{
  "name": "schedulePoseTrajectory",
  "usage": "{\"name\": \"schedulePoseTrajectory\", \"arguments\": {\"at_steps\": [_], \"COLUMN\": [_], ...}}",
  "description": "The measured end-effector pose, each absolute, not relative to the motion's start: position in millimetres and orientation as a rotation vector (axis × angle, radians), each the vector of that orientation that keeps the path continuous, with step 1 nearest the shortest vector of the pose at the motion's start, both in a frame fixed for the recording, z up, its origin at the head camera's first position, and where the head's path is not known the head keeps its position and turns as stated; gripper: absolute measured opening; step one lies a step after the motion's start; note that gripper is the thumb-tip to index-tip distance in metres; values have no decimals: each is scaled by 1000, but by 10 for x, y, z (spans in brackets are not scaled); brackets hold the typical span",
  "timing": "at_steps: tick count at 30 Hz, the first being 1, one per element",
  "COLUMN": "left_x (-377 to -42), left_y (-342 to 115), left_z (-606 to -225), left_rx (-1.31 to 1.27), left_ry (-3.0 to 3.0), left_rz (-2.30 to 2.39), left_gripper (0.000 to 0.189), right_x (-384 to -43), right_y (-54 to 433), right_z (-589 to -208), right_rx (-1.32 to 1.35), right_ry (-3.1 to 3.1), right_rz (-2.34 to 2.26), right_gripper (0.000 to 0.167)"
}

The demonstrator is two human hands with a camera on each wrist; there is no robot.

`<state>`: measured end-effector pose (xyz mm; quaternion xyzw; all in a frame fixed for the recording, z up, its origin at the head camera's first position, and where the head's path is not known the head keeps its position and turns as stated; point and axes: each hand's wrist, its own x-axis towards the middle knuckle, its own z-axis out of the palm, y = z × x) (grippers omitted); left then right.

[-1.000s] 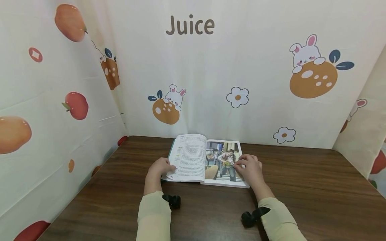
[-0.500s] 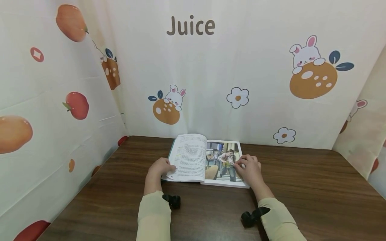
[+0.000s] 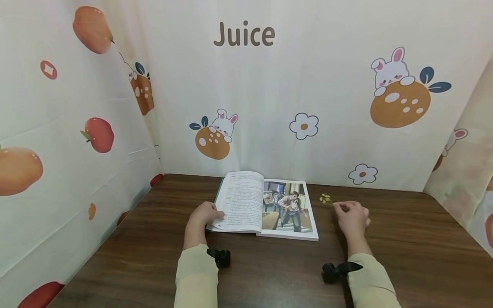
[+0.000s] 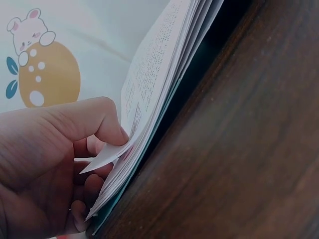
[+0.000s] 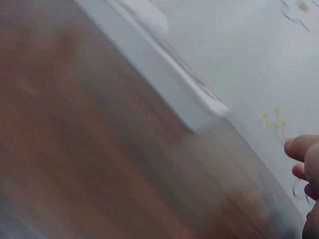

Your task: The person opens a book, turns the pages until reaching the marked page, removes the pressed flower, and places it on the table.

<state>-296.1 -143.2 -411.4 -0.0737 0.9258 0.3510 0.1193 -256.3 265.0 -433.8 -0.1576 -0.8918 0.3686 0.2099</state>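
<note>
An open book [image 3: 242, 201] lies on the table, text on its left page and a colour picture [image 3: 289, 205] on the right one. My left hand [image 3: 204, 215] grips the book's lower left edge. In the left wrist view its thumb presses the page [image 4: 149, 74] from above, a lifted page corner [image 4: 102, 157] curls beside it, and the other fingers are behind the page edges. My right hand [image 3: 352, 218], to the right of the book, pinches a small sprig of yellow flowers [image 3: 325, 198] by its thin stem. The sprig points left, with its stem end hidden in the fingers.
The brown wooden table [image 3: 269, 273] runs back to a pale curtain [image 3: 262, 85] printed with fruit, rabbits and flowers. Another printed curtain [image 3: 57, 107] stands along the left side. Black wrist cameras [image 3: 221, 257] sit on both sleeves.
My right hand has moved right, off the right page, taking the flower sprig with it; the page's picture now shows fully. My left hand and the book have stayed in place.
</note>
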Motion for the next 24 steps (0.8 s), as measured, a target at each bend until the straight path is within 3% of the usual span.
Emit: {"name": "schedulePoseTrajectory", "arguments": {"at_steps": [24], "left_x": [-2932], "left_y": [-1490], "left_z": [-4107], "left_rx": [-169], "left_ry": [2677], "left_rz": [1144], "left_gripper": [20], "right_x": [-2503], "right_y": [2814], "right_z": [-4373], "right_rx": [-524], "right_ry": [-2582], "right_rz": [979], "right_gripper": [33]}}
